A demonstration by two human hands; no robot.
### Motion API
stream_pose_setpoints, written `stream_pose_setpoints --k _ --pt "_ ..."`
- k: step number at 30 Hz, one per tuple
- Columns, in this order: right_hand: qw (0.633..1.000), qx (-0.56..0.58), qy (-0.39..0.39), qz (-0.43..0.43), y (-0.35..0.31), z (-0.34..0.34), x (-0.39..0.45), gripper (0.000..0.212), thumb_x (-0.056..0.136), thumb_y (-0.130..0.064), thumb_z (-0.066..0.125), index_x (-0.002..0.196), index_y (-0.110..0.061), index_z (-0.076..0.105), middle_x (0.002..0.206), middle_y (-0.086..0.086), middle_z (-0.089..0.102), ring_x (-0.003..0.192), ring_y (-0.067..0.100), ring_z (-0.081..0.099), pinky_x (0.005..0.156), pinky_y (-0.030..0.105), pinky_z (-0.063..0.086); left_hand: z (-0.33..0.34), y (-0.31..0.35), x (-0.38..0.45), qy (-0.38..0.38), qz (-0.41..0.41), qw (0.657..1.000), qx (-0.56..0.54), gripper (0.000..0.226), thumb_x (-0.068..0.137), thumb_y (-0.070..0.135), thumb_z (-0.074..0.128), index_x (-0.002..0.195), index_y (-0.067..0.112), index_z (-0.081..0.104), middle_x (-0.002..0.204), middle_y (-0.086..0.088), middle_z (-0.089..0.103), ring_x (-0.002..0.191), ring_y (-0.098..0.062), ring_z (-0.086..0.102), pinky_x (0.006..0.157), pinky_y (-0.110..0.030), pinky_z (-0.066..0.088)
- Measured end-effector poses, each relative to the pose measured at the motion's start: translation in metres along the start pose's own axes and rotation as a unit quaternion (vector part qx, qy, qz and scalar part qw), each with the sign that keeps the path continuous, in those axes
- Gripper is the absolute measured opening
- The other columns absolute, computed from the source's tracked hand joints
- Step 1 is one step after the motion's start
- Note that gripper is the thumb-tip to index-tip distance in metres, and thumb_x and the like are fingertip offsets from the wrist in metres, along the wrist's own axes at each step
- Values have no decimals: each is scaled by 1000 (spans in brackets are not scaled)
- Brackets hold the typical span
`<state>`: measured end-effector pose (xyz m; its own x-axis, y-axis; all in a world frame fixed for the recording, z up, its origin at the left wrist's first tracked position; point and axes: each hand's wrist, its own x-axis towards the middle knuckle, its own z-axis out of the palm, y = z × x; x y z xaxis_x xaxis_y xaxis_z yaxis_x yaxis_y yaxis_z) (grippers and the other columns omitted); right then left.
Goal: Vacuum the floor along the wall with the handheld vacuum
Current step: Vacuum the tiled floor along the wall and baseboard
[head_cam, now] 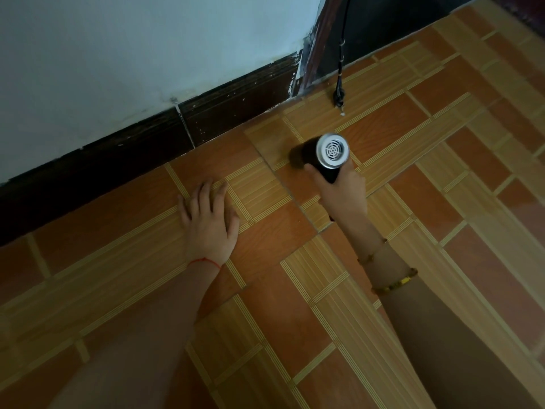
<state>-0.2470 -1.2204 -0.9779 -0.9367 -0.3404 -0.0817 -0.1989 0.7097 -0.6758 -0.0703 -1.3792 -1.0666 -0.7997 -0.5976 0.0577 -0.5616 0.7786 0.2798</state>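
- Plainly, the right hand point(339, 187) wraps its fingers round the dark handle of the handheld vacuum point(320, 156), so the nozzle end points toward the wall while the silver vented rear cap faces up at the camera.
- Its front end looks blurred and sits low over the tiled floor point(295, 290), near the dark skirting board point(230, 107) but apart from it; whether it touches the tile I cannot tell.
- The left hand point(208, 219) lies flat on the floor, fingers straight and spread, holding nothing; I judge it props the person's weight while leaning low.
- Both hands are well apart, 1 working, 1 bracing.
- A black cord point(339, 69) hangs by the corner, its knotted end just above the floor.
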Motion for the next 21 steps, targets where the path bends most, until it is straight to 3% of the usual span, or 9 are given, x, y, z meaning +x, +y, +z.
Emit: stream_pose_setpoints --k 1,3,7,10,14,21 --pt "1000 2 4 18 5 -3 -5 72 83 -54 64 137 -11 41 105 5 69 82 26 71 67 37 60 -1 -1 0 -5 -1 1000 -8 59 93 40 35 147 18 41 154 -13 37 144 -32 30 120 -61 13" --pt "1000 -8 1 25 15 -8 -17 72 82 -57 63 133 -12 43 97 3 69 78 25 71 64 39 60 -3 -2 1 -18 -3 1000 -20 62 91 44 32 147 19 40 155 -12 35 145 -31 28 121 -61 11" --pt "999 -25 -25 -12 19 -11 -52 66 83 -53 65 130 -10 47 92 -7 63 80 15 66 59 18 48 -8 2 -6 -37 2 999 -34 67 90 48 29 149 16 36 153 -17 37 146 -36 27 120 -64 11" --pt "997 -22 -73 -33 14 -8 -82 64 84 -54 64 130 -12 46 85 -5 65 69 16 67 57 29 54 -14 6 -30 -31 2 999 -37 65 92 45 29 148 14 37 152 -17 38 145 -36 29 119 -63 15" --pt "994 -29 -99 -47 9 -1 -113 64 84 -55 64 132 -17 45 88 -6 65 72 13 64 62 30 54 -18 11 -64 -25 -15 999 -33 59 95 38 31 149 15 33 153 -18 35 145 -35 29 119 -63 15" --pt "998 -51 -19 28 19 -27 -124 74 83 -58 61 138 -14 38 104 4 67 91 26 67 75 47 58 -27 12 -100 -41 3 999 -16 57 96 30 41 150 13 30 154 -19 34 145 -36 28 117 -66 20"
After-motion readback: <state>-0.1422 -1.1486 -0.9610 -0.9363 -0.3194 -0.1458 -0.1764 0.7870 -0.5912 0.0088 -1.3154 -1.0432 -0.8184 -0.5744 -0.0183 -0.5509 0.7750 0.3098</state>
